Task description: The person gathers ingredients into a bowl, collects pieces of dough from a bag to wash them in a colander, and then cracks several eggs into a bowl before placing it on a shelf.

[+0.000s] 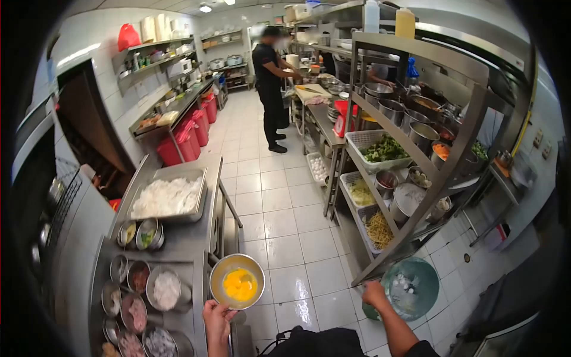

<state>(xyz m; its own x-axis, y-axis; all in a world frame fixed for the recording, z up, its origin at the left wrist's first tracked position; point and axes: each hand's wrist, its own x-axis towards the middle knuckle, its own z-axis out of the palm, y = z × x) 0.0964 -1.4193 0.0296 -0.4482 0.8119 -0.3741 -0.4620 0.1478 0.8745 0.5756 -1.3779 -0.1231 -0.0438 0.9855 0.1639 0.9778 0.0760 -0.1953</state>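
Note:
My left hand (219, 314) grips the near rim of a metal mixing bowl (257, 275), thumb and fingers pinched on its edge. Inside the bowl lie raw eggs (240, 284) with bright yellow yolks. Out to the right, my right hand (374, 293) is closed at the left edge of a green bin (429, 279) on the floor. Whatever is in those fingers, if anything, is hidden. White pieces that look like eggshells (406, 283) lie in the bin's bottom.
At left, a steel counter holds a tray of white food (168, 197) and several metal ingredient pots (168, 288). A steel shelf rack (380, 262) with baskets stands at right. Ahead, a person in black (270, 89) works at a counter. A basket of eggs (318, 168) sits low.

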